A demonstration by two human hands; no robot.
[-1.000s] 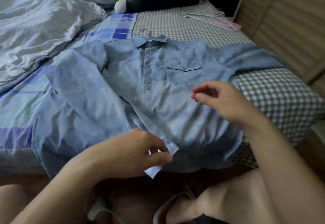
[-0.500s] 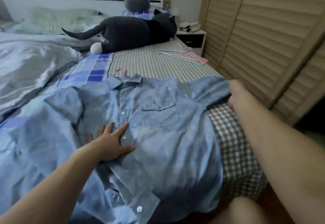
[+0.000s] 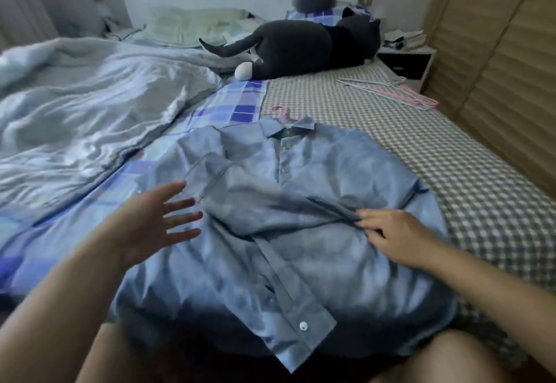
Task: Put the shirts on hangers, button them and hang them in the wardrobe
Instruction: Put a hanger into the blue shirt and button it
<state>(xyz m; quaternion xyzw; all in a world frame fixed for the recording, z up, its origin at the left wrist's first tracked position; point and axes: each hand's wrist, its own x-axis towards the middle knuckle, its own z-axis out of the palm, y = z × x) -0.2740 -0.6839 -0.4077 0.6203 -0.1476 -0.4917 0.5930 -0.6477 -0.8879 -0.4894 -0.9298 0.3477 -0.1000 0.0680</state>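
A blue button-up shirt (image 3: 301, 250) lies front up on the bed, buttoned down its placket. A pink hanger hook (image 3: 281, 110) sticks out of its collar. Both sleeves are folded across the chest. My left hand (image 3: 159, 223) hovers with spread fingers just left of the folded left sleeve, holding nothing. My right hand (image 3: 394, 232) rests on the shirt, its fingertips touching the cuff end of the right sleeve laid across the front.
Several spare pink and white hangers (image 3: 391, 92) lie on the checked sheet at the far right. A grey cat plush (image 3: 301, 48) lies near the headboard. A crumpled duvet (image 3: 75, 117) fills the left. Louvred wardrobe doors (image 3: 496, 81) stand on the right.
The right sleeve, spread out to the right before, now lies folded across the chest. The left sleeve is folded in too. My left hand has lifted off the placket and moved left.
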